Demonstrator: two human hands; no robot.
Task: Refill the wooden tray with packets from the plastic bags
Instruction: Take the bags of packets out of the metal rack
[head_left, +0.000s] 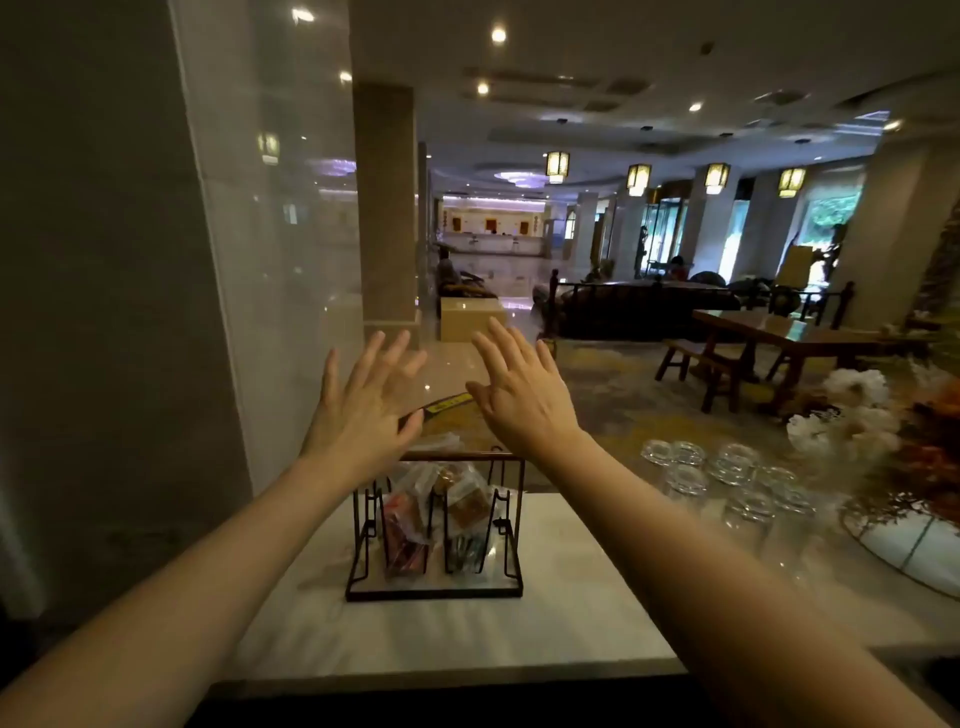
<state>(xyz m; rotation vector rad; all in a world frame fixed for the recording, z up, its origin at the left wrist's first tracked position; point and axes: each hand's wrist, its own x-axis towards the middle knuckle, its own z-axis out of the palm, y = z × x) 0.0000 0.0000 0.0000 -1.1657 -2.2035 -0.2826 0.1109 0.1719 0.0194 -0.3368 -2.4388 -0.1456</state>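
A dark wooden tray (434, 592) with upright dividers stands on a white marble counter (571, 613). Clear plastic bags with packets sit in it: a reddish bag (405, 530) on the left and a brownish bag (465, 506) on the right. My left hand (363, 410) and my right hand (519, 395) are raised above and beyond the tray, fingers spread, backs toward me, holding nothing. They are apart from the tray and the bags.
Several upturned clear glasses (727, 478) stand to the right on the counter. A flower arrangement (893, 426) and a round dish (914, 545) sit at the far right. A marble pillar (275, 234) rises at the left. A wooden table (779, 332) stands in the lobby beyond.
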